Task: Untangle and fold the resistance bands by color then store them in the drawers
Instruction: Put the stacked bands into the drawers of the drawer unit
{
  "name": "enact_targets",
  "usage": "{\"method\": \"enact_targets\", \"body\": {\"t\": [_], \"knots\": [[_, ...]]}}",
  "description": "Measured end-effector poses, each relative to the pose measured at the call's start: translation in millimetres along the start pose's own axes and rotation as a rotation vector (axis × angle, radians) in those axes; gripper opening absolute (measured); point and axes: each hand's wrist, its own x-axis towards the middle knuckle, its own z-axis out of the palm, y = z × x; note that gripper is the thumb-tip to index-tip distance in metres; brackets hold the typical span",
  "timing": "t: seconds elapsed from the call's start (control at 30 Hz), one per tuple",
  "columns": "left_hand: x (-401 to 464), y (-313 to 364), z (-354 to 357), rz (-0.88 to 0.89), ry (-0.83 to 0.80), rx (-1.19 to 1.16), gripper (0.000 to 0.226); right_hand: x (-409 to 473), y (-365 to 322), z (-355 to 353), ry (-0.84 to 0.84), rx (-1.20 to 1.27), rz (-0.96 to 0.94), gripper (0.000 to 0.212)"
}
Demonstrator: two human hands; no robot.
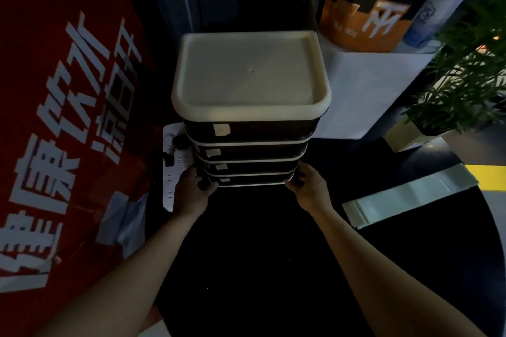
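Observation:
A drawer unit (250,107) with a white tray-like top and several dark drawers, each with a small pale label, stands on the dark floor straight ahead. All drawers look closed. My left hand (193,186) grips the lower left corner of the unit, fingers curled round the bottom drawers' edge. My right hand (306,180) grips the lower right corner the same way. A pale green resistance band (408,195), folded flat, lies on the dark floor to the right. A yellow band (490,176) shows just behind the green one at the right edge.
A red banner (63,117) with white characters leans at the left. A white power strip (174,164) lies beside the unit's left foot. A white pedestal (367,90) with a poster stands at the back right, a potted plant (465,68) farther right.

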Motion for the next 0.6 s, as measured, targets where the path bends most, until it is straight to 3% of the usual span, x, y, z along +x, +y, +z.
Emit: {"method": "enact_targets", "body": {"t": [0.27,0.43,0.6], "knots": [[-3,-5,16,-0.060,-0.103,-0.043,0.066,1,6,17,-0.046,0.210,0.025,0.061],[-13,-9,15,-0.126,-0.088,-0.045,0.075,-10,7,18,-0.010,0.156,0.062,0.060],[-37,-7,12,-0.079,-0.012,-0.035,0.055,-29,12,11,0.030,0.142,0.077,0.057]]}}
